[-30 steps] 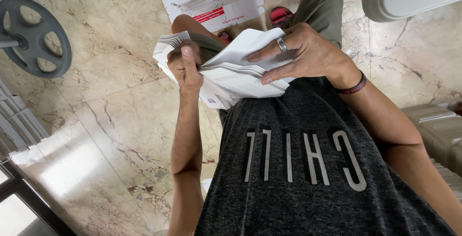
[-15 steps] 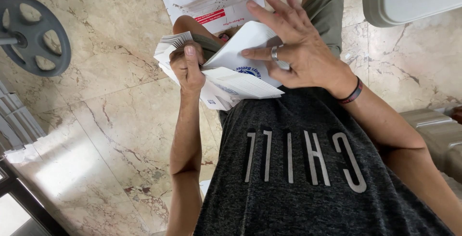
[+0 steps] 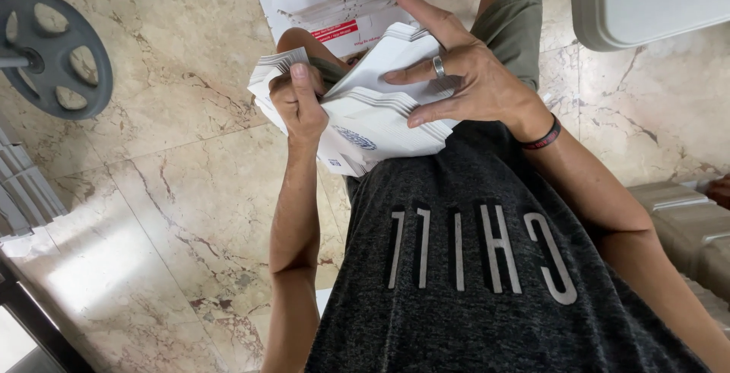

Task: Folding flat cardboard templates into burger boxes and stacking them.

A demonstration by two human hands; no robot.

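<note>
A thick stack of flat white cardboard sheets, fanned at its edges, sits in front of my dark grey shirt. My left hand grips the stack's left end, thumb lying on top. My right hand, with a ring and a dark wristband, rests on the upper sheets with fingers spread, the fingertips pressing into the fanned edges. One sheet carries a small blue printed mark.
A pile of white folded boxes with red print lies on the marble floor beyond my knees. A grey metal wheel stands at the left. A white plastic table edge is at the upper right, a beige object below it.
My right hand lifted off the stack with its fingers opening, then came down again on the upper sheets. The stack now shows more fanned edges. My left hand kept its grip.
</note>
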